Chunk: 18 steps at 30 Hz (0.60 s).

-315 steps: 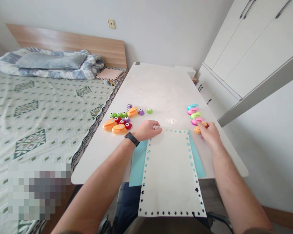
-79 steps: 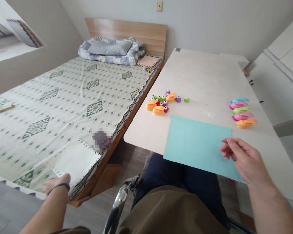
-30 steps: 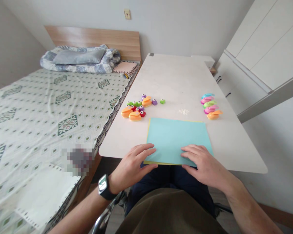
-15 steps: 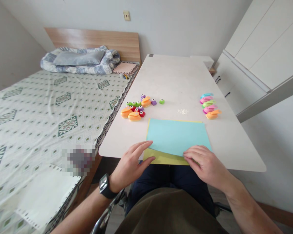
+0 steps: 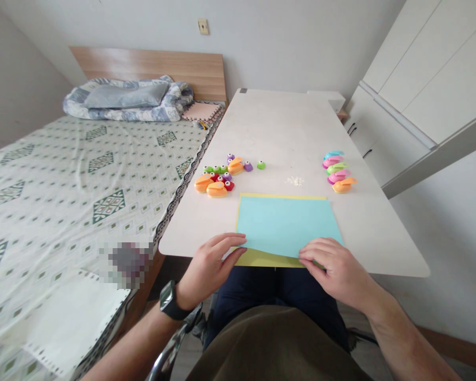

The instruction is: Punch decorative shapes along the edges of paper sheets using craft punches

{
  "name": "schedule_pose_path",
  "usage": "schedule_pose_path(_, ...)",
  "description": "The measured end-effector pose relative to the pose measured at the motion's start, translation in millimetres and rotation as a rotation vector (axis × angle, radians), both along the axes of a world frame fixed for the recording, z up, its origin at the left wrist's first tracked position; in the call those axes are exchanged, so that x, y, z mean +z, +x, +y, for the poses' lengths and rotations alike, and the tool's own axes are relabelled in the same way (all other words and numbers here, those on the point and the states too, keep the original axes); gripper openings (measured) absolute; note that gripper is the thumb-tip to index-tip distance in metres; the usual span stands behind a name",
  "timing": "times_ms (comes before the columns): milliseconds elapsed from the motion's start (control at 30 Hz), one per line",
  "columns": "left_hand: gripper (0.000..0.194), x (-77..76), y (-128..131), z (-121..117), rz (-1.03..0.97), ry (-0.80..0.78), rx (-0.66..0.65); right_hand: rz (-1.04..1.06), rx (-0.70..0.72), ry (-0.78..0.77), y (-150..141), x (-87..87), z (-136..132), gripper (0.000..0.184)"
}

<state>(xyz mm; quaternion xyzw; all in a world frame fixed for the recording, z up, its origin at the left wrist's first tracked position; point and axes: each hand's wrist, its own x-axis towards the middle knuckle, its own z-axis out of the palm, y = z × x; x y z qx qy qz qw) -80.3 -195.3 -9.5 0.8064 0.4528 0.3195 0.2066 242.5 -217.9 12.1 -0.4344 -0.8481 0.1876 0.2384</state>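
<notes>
Blue sheet (image 5: 287,225), pinched in left hand (image 5: 210,264) and right hand (image 5: 335,263) above yellow sheet (image 5: 267,259): go easy, even tension, no creases.

A bed (image 5: 67,169) stands on the left, a pillow (image 5: 127,96) lying on a bunched quilt (image 5: 175,106) near its far wooden headboard (image 5: 143,66). White cupboards (image 5: 424,79) stand on the right; the far wall (image 5: 277,47) has a socket (image 5: 203,26).

White table (image 5: 277,127), punches (image 5: 216,189), scraps (image 5: 295,181), paper sheets (image 5: 284,225)
</notes>
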Motion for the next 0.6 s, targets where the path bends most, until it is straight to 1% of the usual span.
schedule_pose_path(67,0.017,-0.5,-0.3,0.8,-0.001,0.002,-0.013,0.000,0.004,-0.016,0.0,-0.1,0.1,0.012)
schedule_pose_path(267,0.019,-0.8,-3.0,3.1,0.006,0.068,-0.029,0.007,0.009,-0.031,0.6,-0.3,0.2,0.011)
schedule_pose_path(433,0.022,-0.8,-4.9,4.4,0.009,0.086,-0.041,0.000,0.008,-0.033,1.5,0.0,1.1,0.011)
schedule_pose_path(600,0.018,2.1,-3.6,6.5,0.011,0.105,-0.053,-0.001,-0.001,-0.031,1.3,-0.7,1.6,0.011)
